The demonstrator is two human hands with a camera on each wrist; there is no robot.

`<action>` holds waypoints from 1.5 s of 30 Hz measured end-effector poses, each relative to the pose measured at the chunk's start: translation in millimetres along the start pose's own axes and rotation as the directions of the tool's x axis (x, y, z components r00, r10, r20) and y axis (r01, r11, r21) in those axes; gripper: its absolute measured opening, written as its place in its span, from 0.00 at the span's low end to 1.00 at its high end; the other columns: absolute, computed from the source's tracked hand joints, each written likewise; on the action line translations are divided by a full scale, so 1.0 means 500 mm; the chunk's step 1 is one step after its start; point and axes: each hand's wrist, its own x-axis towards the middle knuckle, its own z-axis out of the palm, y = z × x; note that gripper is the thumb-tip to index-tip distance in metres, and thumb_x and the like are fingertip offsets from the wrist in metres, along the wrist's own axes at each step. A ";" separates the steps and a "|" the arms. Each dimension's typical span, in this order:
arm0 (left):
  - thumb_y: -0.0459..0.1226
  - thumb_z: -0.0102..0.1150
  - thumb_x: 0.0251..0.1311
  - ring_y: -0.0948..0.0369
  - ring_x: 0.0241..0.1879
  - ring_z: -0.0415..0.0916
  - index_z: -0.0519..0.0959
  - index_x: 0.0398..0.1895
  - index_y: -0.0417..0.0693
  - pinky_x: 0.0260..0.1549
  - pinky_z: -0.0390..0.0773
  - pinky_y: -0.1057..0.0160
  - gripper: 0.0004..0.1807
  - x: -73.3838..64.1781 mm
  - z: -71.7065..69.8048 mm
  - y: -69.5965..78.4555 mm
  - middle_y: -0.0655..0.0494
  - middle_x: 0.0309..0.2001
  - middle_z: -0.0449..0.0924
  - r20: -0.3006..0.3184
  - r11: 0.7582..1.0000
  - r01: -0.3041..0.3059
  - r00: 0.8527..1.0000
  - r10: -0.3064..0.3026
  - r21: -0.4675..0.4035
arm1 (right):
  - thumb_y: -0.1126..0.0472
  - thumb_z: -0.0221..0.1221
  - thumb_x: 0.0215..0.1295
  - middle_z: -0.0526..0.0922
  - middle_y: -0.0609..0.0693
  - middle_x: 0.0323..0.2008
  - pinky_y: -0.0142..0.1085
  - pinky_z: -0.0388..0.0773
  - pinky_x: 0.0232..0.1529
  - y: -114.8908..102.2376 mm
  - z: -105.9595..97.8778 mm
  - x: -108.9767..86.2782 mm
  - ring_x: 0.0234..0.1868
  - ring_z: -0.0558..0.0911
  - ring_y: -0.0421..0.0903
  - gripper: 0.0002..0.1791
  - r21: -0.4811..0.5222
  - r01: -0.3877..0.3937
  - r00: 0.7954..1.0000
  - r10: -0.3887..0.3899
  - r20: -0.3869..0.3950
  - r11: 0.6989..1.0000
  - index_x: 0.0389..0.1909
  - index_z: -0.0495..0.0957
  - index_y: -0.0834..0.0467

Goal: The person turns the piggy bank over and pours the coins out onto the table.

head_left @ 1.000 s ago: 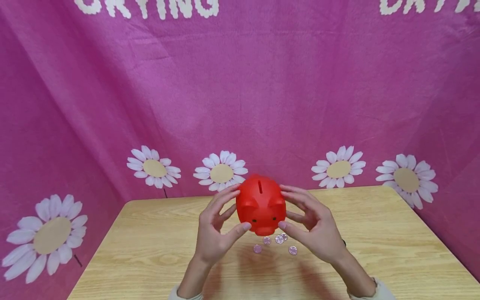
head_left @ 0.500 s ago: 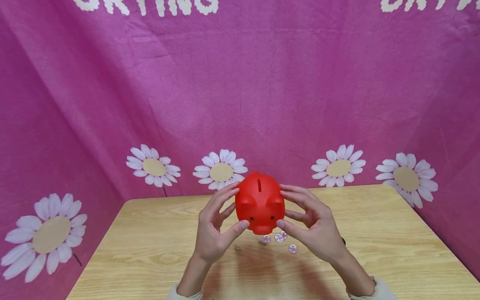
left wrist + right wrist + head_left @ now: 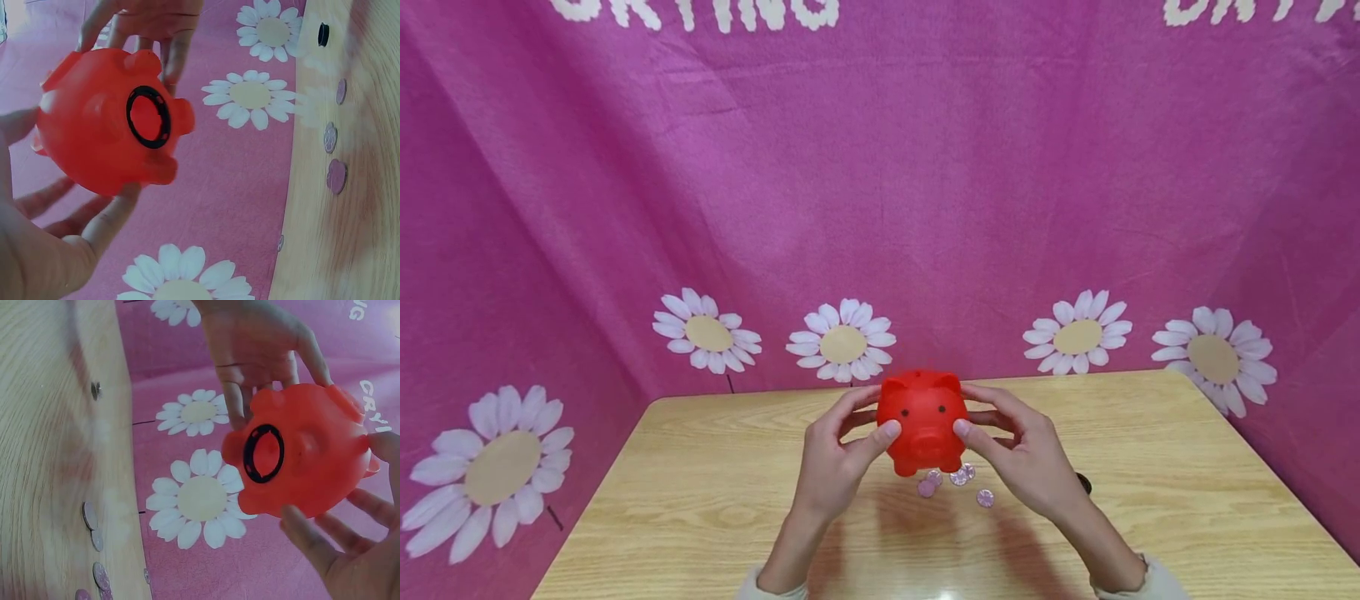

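Both hands hold a red piggy bank point(image 3: 922, 421) above the wooden table, one on each side. My left hand point(image 3: 835, 467) grips its left flank, thumb near the face and fingers reaching behind. My right hand point(image 3: 1036, 462) grips the opposite flank in the same way. The pig's face with two dark eyes and a snout points toward the head camera. In the left wrist view, its underside shows a round hole ringed in black point(image 3: 149, 117), between stubby feet. Several pinkish-silver coins point(image 3: 985, 498) lie on the table beneath it.
A small black round plug point(image 3: 1083, 482) lies on the table point(image 3: 700, 500), partly hidden behind the right wrist. One coin point(image 3: 96, 391) lies apart from the others in the right wrist view. A pink cloth point(image 3: 925, 183) with daisies hangs around the table.
The piggy bank has tipped so its face and feet now show and its top slot is mostly out of sight. It sits slightly lower in view. A coin beneath it has shifted.
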 end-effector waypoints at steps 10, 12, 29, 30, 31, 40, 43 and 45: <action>0.51 0.68 0.71 0.55 0.43 0.90 0.83 0.65 0.49 0.36 0.93 0.55 0.25 0.003 0.005 0.000 0.43 0.57 0.87 -0.031 0.970 0.235 0.972 -0.234 0.059 | 0.52 0.67 0.76 0.85 0.62 0.62 0.36 0.92 0.38 0.002 0.004 0.003 0.46 0.93 0.47 0.25 -0.057 -0.196 0.979 0.199 0.046 0.979 0.70 0.79 0.52; 0.53 0.67 0.71 0.56 0.43 0.90 0.84 0.64 0.48 0.35 0.93 0.56 0.26 0.003 0.006 -0.003 0.42 0.56 0.87 -0.035 0.963 0.254 0.967 -0.252 0.086 | 0.51 0.66 0.77 0.86 0.62 0.60 0.37 0.92 0.38 0.001 0.005 0.005 0.45 0.93 0.49 0.24 -0.057 -0.239 0.969 0.242 0.051 0.969 0.69 0.80 0.54; 0.55 0.65 0.73 0.57 0.32 0.90 0.84 0.63 0.43 0.29 0.92 0.56 0.28 0.004 0.008 -0.009 0.40 0.49 0.89 0.015 0.932 0.343 0.938 -0.347 0.118 | 0.44 0.62 0.78 0.88 0.61 0.53 0.42 0.93 0.36 0.007 0.007 0.009 0.35 0.94 0.49 0.26 -0.056 -0.369 0.927 0.371 0.055 0.928 0.65 0.81 0.59; 0.56 0.64 0.73 0.57 0.31 0.89 0.84 0.63 0.44 0.29 0.92 0.56 0.29 0.004 0.008 -0.008 0.41 0.49 0.89 0.015 0.929 0.349 0.935 -0.354 0.125 | 0.44 0.62 0.78 0.88 0.61 0.53 0.43 0.93 0.36 0.008 0.007 0.009 0.35 0.94 0.50 0.26 -0.052 -0.370 0.926 0.373 0.059 0.927 0.65 0.81 0.59; 0.56 0.64 0.73 0.57 0.31 0.89 0.84 0.63 0.44 0.29 0.92 0.56 0.29 0.005 0.009 -0.007 0.41 0.48 0.89 0.017 0.925 0.357 0.932 -0.362 0.131 | 0.44 0.62 0.79 0.89 0.61 0.53 0.43 0.93 0.36 0.009 0.007 0.009 0.36 0.94 0.51 0.26 -0.051 -0.372 0.925 0.375 0.063 0.927 0.65 0.81 0.59; 0.56 0.63 0.74 0.57 0.32 0.89 0.83 0.65 0.44 0.28 0.92 0.55 0.30 0.005 0.009 -0.005 0.42 0.49 0.88 0.029 0.926 0.351 0.933 -0.358 0.139 | 0.44 0.62 0.78 0.89 0.61 0.52 0.46 0.93 0.38 0.013 0.008 0.010 0.37 0.93 0.51 0.26 -0.059 -0.384 0.920 0.387 0.066 0.921 0.66 0.81 0.57; 0.55 0.64 0.73 0.55 0.37 0.91 0.82 0.66 0.44 0.30 0.92 0.53 0.29 0.005 0.010 -0.009 0.40 0.54 0.87 0.027 0.932 0.337 0.939 -0.343 0.133 | 0.45 0.63 0.77 0.88 0.62 0.55 0.47 0.93 0.39 0.012 0.009 0.010 0.40 0.93 0.51 0.27 -0.044 -0.392 0.917 0.394 0.066 0.919 0.68 0.79 0.57; 0.53 0.66 0.72 0.54 0.40 0.90 0.82 0.67 0.46 0.33 0.93 0.53 0.28 0.004 0.010 -0.011 0.40 0.57 0.86 0.018 0.940 0.317 0.947 -0.322 0.128 | 0.46 0.64 0.77 0.86 0.63 0.59 0.46 0.93 0.40 0.011 0.011 0.009 0.43 0.93 0.50 0.28 -0.032 -0.377 0.924 0.378 0.065 0.926 0.70 0.78 0.57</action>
